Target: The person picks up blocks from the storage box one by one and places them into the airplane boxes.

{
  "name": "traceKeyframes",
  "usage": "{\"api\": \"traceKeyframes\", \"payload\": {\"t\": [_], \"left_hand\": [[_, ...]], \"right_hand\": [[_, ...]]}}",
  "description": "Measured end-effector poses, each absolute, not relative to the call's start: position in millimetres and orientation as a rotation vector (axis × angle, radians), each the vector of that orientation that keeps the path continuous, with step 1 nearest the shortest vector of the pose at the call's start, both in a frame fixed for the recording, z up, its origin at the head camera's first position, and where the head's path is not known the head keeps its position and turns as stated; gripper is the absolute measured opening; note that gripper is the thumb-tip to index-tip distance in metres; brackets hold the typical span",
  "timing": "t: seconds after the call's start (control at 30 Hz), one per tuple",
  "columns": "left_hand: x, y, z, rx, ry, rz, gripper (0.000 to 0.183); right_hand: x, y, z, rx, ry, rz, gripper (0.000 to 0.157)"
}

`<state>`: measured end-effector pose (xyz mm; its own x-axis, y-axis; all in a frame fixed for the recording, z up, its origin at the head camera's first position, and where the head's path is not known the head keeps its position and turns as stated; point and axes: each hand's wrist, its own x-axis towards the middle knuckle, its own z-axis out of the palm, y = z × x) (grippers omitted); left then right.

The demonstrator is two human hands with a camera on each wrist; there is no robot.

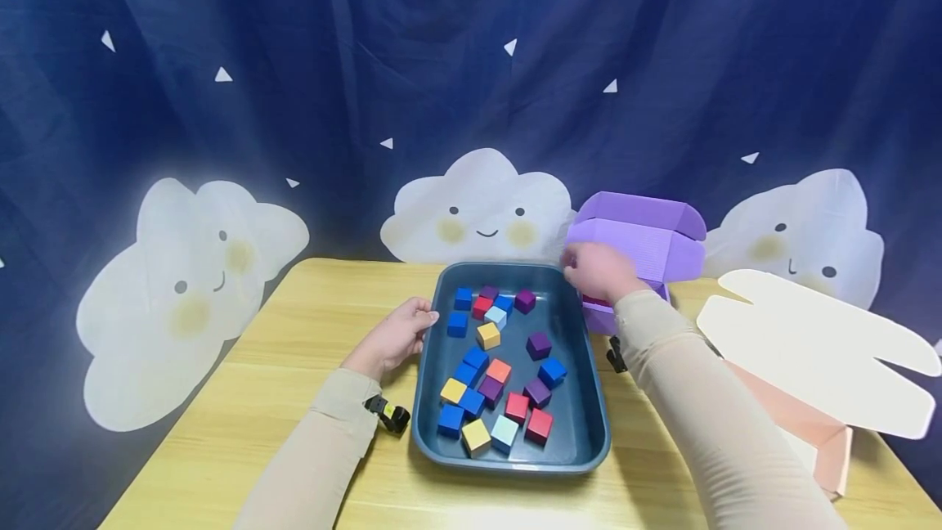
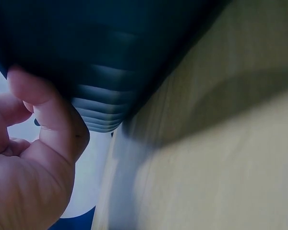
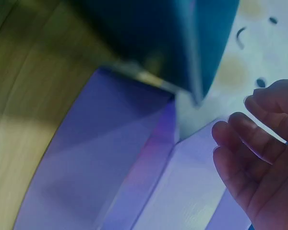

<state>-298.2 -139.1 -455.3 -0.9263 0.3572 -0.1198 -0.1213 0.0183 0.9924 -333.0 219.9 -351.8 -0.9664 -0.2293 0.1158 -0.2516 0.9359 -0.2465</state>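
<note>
A dark blue-grey tray [image 1: 577, 440] holds several coloured cubes, among them a yellow cube [image 1: 476, 437], a red cube [image 1: 539, 425] and a purple cube [image 1: 539, 345]. My left hand [image 1: 397, 334] is at the tray's left side, thumb right by the outer wall, the other fingers loosely bent. My right hand [image 1: 599, 270] hovers by the tray's far right corner, over the open purple box [image 1: 633, 234]. In the right wrist view the fingers [image 3: 252, 136] are loosely curved with nothing between them. Something red shows low inside the purple box, partly hidden by the hand and forearm.
At the right stands an open pink box [image 1: 832, 456] with its pale lid [image 1: 802, 350] folded back. Behind the wooden table [image 1: 243, 432] hangs a dark blue curtain [image 1: 441, 64] with clouds. The purple box stands close against the tray's right side.
</note>
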Motion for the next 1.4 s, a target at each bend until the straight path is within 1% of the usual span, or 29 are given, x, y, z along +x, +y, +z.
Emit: {"api": "traceKeyframes", "payload": {"t": [0.27, 0.53, 0.77, 1.03, 1.4], "left_hand": [[-297.4, -139.3, -451.8, 0.240, 1.963, 1.977, 0.013], [-299.1, -139.6, -450.4, 0.238, 1.973, 1.976, 0.013], [-300.2, -140.2, -451.7, 0.227, 1.980, 1.966, 0.014], [-296.8, -140.2, -451.1, 0.250, 1.957, 1.979, 0.013], [-297.5, -139.1, -452.7, 0.245, 1.952, 1.967, 0.014]], "right_hand": [[-329.5, 183.8, -341.9, 0.507, -2.993, 0.363, 0.026], [-323.2, 154.9, -339.0, 0.655, -3.005, 0.383, 0.029], [-318.3, 133.4, -353.1, 0.752, -3.043, 0.319, 0.031], [-308.6, 113.2, -368.3, 0.767, -3.134, 0.286, 0.036], [-306.3, 103.4, -387.7, 0.818, -3.157, 0.261, 0.037]]}}
